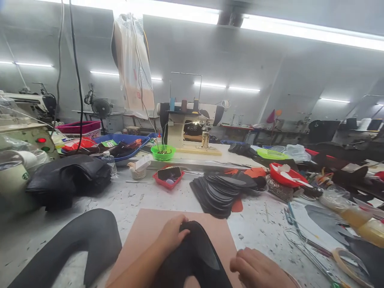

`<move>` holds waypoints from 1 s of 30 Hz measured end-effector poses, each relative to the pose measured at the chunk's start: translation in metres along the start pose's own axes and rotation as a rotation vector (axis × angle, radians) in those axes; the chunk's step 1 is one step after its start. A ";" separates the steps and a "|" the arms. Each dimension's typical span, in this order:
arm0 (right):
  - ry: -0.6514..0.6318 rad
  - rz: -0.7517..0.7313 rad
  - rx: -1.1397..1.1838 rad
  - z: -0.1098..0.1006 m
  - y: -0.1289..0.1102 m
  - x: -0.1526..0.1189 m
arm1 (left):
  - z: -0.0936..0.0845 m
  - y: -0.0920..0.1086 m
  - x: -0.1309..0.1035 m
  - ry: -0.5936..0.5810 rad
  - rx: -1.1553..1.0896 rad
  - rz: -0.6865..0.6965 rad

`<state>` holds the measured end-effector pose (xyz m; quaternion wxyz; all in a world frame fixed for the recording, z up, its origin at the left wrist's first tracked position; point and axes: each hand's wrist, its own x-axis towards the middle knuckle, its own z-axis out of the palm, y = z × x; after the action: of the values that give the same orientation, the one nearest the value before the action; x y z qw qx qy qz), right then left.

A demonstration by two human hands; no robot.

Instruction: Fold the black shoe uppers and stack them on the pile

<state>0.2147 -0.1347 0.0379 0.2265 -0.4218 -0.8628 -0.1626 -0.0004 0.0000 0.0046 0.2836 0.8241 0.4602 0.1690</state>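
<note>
A black U-shaped shoe-upper piece (198,248) lies on a pinkish-tan sheet (150,224) in front of me. My left hand (172,236) pinches the far left edge of its rounded end between thumb and fingers. To the right of the piece, my right hand (258,266) is held with the fingers curled in; whatever may be inside them is hidden. Another dark U-shaped piece (96,230) rests flat on the table to the left. Beyond the sheet sits a fanned stack of black cut pieces (216,192).
A sewing machine (177,132) stands at the back. Before it are a green bowl (163,153) and a red tray (168,179) with a phone. Black material (72,176) is heaped left. At right are a red dish (288,176), tape roll (351,264) and cords.
</note>
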 end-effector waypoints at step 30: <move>0.650 -0.012 -0.048 0.034 -0.045 0.058 | -0.004 0.056 -0.049 -0.121 -0.946 -0.148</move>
<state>0.1386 -0.1067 0.0355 0.4792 -0.3477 -0.7438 -0.3103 0.0092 -0.0637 0.0415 0.6649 0.5782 0.3730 0.2907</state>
